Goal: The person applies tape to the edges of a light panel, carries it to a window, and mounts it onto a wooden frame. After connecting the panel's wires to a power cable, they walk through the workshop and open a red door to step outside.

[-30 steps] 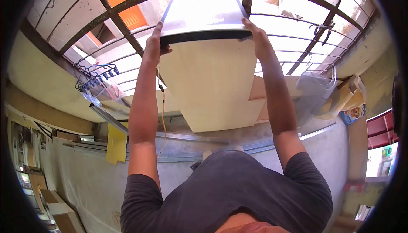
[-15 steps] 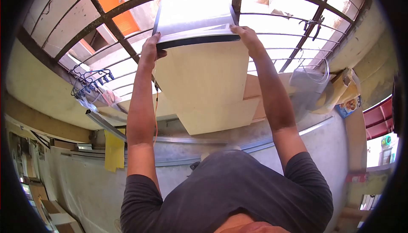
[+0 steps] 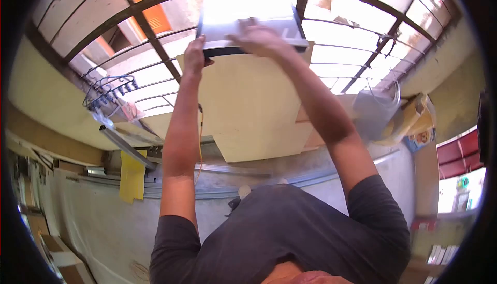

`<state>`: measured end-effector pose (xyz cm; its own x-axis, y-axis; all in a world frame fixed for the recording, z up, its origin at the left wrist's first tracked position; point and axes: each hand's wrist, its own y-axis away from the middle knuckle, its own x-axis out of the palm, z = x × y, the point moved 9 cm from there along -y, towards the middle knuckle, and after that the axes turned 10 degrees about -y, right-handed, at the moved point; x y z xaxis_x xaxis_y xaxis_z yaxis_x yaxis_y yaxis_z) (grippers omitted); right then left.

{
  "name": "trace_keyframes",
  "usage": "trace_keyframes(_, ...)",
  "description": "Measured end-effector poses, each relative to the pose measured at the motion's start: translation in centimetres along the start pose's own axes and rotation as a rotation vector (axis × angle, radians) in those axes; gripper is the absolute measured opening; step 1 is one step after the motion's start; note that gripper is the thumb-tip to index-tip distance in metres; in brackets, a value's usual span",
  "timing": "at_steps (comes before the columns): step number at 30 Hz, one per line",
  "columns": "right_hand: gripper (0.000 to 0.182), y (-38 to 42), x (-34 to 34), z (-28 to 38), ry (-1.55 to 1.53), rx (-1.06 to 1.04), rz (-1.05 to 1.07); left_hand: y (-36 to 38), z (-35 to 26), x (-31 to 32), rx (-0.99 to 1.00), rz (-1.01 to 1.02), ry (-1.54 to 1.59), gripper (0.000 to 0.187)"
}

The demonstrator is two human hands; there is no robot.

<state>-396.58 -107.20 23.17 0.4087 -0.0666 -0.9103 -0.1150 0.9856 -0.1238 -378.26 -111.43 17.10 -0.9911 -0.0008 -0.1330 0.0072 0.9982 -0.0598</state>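
Observation:
A flat, shallow panel point(image 3: 217, 29) with a dark frame and a pale, glossy face is held out at arm's length before the window grille. My left hand point(image 3: 194, 59) grips its near left corner, thumb tucked below the edge. Over the panel's face, towards the near edge, my right hand point(image 3: 259, 39) is blurred by motion, its fingers apart. Under the panel stands a large pale board point(image 3: 248, 103), plain like plywood. A thin orange cable point(image 3: 201, 139) hangs beside my left forearm.
A barred window point(image 3: 171, 71) spans the far side. Blue clip hangers point(image 3: 111, 88) hang at left, above a metal channel point(image 3: 127, 148) and a yellow sheet point(image 3: 132, 178). Long metal strips point(image 3: 217, 193) lie across the floor. Plastic bags point(image 3: 375, 110) hang at right.
My right hand has let go of the panel's right corner and moved left over its face. My left hand keeps its hold. The view has shifted slightly.

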Motion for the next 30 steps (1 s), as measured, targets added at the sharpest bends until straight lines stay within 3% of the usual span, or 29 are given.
trace_keyframes(1,0.08,-0.4,1.2,2.1,0.023,-0.077,-0.046,-0.5,0.4,0.0,0.028,0.017,0.002,0.049)
trace_keyframes(2,0.072,1.0,1.1,5.3,-0.101,-0.106,0.14,-1.0,1.0,-0.3,0.01,0.024,-0.04,0.048)
trace_keyframes(3,0.063,0.5,2.6,7.9,-0.13,-0.481,0.102,-2.1,1.9,0.3,0.034,0.133,0.065,0.044)
trace_keyframes(4,0.055,2.5,0.7,8.9,-0.311,-0.417,-0.061,-1.2,0.6,0.4,0.084,0.139,0.157,0.041)
trace_keyframes(5,0.052,5.1,-0.8,10.4,-0.331,-0.443,-0.088,-0.7,-0.6,0.5,0.175,0.195,0.144,0.043)
trace_keyframes(8,0.048,7.7,-0.6,10.0,-0.325,-0.49,-0.225,-2.1,1.3,-0.5,-0.005,0.163,0.097,0.051)
trace_keyframes(13,0.038,12.7,-3.9,3.3,-0.375,-0.408,-0.694,0.3,-1.0,-0.7,-0.013,0.131,0.057,0.046)
trace_keyframes(17,0.032,17.1,-4.3,-4.5,-0.572,-0.164,-0.848,0.3,-0.6,-0.7,-0.017,0.133,0.036,0.045)
trace_keyframes(19,0.037,19.6,-2.0,-8.1,-0.647,0.019,-0.797,-0.2,-0.1,-0.6,-0.016,0.176,0.065,0.044)
trace_keyframes(21,0.036,21.8,3.2,-12.1,-0.71,0.271,-0.592,0.2,-0.1,-0.2,-0.009,0.204,0.071,0.045)
trace_keyframes(27,0.039,34.5,26.6,-21.4,-0.505,0.528,0.129,0.8,-0.7,-0.2,-0.004,0.19,0.03,0.054)
trace_keyframes(30,0.042,44.5,34.9,-25.3,-0.538,0.691,0.208,0.6,-0.9,0.2,0.005,0.22,0.057,0.05)
